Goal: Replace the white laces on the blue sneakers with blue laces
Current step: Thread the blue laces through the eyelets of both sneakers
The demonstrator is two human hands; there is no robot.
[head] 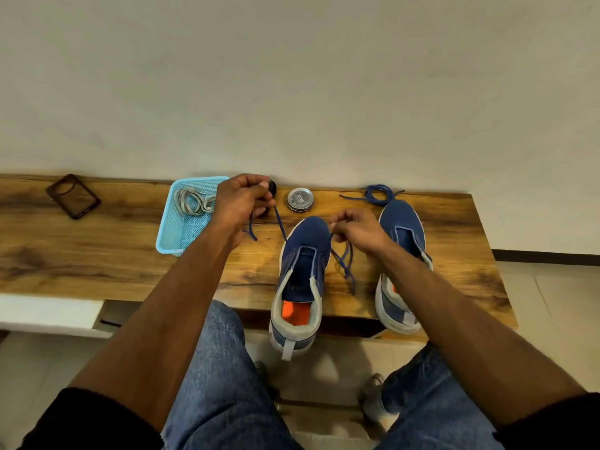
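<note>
White laces (194, 201) lie discarded in the basket (172, 237) at 10 o'clock, while left hand (242, 198) and right hand (357, 229) each pinch an end of a blue lace (346, 264) started through the near sneaker (303, 280); the second lace (376, 193), at 1 o'clock, awaits the other sneaker (402, 235).

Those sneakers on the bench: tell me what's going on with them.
A person is threading a blue lace into the nearer sneaker. The left hand pinches one end of it and the right hand pinches the other, beside the toe. The second sneaker has no lace in sight; a spare blue lace lies coiled behind it. The old white laces sit in the blue basket.
</note>
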